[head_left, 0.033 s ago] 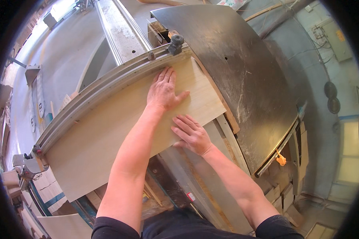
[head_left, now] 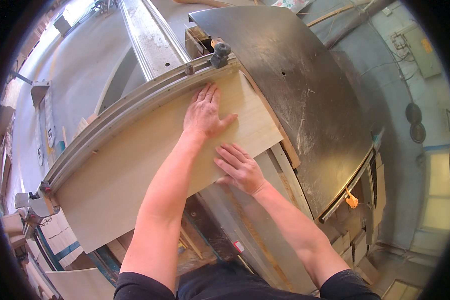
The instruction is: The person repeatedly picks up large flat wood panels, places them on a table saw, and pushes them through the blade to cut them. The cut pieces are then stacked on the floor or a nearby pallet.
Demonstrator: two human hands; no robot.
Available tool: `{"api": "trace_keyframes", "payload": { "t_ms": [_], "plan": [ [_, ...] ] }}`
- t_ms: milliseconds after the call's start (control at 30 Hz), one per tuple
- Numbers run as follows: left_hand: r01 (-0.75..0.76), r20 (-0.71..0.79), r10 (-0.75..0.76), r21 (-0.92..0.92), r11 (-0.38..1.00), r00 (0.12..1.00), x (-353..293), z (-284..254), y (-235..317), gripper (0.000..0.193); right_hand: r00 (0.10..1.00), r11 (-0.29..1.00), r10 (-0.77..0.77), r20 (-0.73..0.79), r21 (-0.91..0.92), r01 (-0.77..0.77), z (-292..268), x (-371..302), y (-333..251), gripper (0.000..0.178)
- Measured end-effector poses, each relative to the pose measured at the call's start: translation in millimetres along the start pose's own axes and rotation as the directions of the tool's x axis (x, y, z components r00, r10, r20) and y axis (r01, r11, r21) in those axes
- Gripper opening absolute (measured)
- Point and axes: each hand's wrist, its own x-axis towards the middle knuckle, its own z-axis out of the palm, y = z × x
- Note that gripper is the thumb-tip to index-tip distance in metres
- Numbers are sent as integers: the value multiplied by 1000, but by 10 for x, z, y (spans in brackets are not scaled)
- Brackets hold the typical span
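Observation:
A pale wooden board (head_left: 130,175) lies flat on the sliding-table saw, its far long edge along the metal fence (head_left: 120,109). My left hand (head_left: 205,114) rests flat on the board close to the fence, fingers stretched forward and thumb out to the right. Nearer to me, my right hand (head_left: 241,169) lies on the board's near edge, fingers spread toward the left and thumb at the edge. Neither hand grips anything. Past the board's right end runs a wooden strip (head_left: 270,115) beside the dark metal table (head_left: 305,100). No saw blade can be made out.
A black knob (head_left: 220,54) stands at the fence's right end. The metal rail (head_left: 152,35) stretches away beyond the fence. An orange piece (head_left: 352,201) hangs by the bar at the dark table's near right edge. Wood offcuts (head_left: 347,245) lie below at right.

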Motion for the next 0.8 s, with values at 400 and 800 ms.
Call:
{"api": "trace_keyframes", "payload": {
  "t_ms": [400,800],
  "plan": [
    [27,34,-26,-37,999,999,173,-51,-377,117,997,996,37,60,73,-42,193,343,114,62],
    [59,76,-57,-23,998,996,320,38,-619,122,996,995,38,85,91,-46,342,567,248,64]
  ]
}}
